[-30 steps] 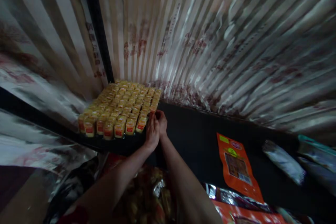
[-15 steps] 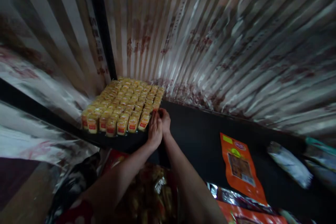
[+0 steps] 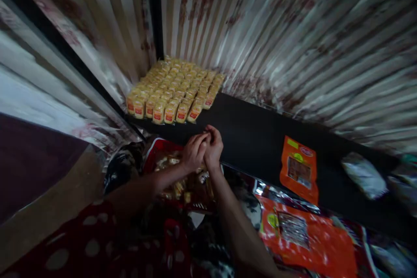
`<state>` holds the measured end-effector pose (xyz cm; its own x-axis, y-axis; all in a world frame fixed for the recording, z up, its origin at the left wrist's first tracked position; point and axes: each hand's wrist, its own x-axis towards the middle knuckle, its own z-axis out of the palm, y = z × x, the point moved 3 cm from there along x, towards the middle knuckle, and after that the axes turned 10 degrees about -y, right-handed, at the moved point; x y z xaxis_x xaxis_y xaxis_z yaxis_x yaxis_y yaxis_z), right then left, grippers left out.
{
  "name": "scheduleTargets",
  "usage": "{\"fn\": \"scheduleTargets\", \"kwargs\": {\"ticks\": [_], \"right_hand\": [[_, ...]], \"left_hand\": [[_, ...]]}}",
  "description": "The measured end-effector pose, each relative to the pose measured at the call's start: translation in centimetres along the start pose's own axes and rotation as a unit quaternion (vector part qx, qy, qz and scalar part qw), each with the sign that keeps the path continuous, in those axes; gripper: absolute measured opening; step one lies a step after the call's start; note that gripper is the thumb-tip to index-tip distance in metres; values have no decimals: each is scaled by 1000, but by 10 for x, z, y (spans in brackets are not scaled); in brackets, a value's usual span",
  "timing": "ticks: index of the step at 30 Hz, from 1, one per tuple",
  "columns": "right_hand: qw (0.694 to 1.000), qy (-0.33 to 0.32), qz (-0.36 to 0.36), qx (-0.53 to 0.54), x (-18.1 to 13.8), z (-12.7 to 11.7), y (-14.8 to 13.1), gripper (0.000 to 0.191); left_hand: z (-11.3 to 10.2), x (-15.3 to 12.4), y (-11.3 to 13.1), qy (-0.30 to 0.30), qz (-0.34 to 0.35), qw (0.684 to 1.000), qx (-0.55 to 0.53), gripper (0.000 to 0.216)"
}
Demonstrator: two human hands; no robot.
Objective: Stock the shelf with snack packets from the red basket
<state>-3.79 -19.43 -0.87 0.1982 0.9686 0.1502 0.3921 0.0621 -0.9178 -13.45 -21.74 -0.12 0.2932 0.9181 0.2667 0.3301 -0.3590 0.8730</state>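
Black shelf (image 3: 250, 128) carried wrapped yellow packs (image 3: 177, 89), rowed at its left end. Red basket (image 3: 151, 153) sat by the near edge. Above it, left hand (image 3: 194, 153) and right hand (image 3: 214, 145) met, fingers curled; could not tell whether either gripped anything.

Left hand (image 3: 194, 153) and right hand (image 3: 214, 150) come away from the wrapped snacks (image 3: 176, 89)
Up against the right side a second ago, they are now together by the near edge of the tabletop (image 3: 250, 128) and the red basket (image 3: 152, 152); the rightmost front pack (image 3: 209, 100) is uncovered.
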Motion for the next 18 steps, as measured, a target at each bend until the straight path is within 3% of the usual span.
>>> {"fn": "scheduleTargets", "kwargs": {"ticks": [5,10,14,18], "right_hand": [[998,-66,-22,-6,-67,18,-3,28],[985,-154,-23,-78,-104,41,16,38],[954,-257,47,-144,-113,55,44,35],[895,-361,149,-214,-116,58,72,26]], "left_hand": [[-17,-59,-10,-46,-28,998,-13,35],[-17,-88,-44,-77,-204,976,24,24],[-12,-93,-83,-135,-357,922,68,23],[-12,-94,-111,-178,-404,892,96,23]]}}
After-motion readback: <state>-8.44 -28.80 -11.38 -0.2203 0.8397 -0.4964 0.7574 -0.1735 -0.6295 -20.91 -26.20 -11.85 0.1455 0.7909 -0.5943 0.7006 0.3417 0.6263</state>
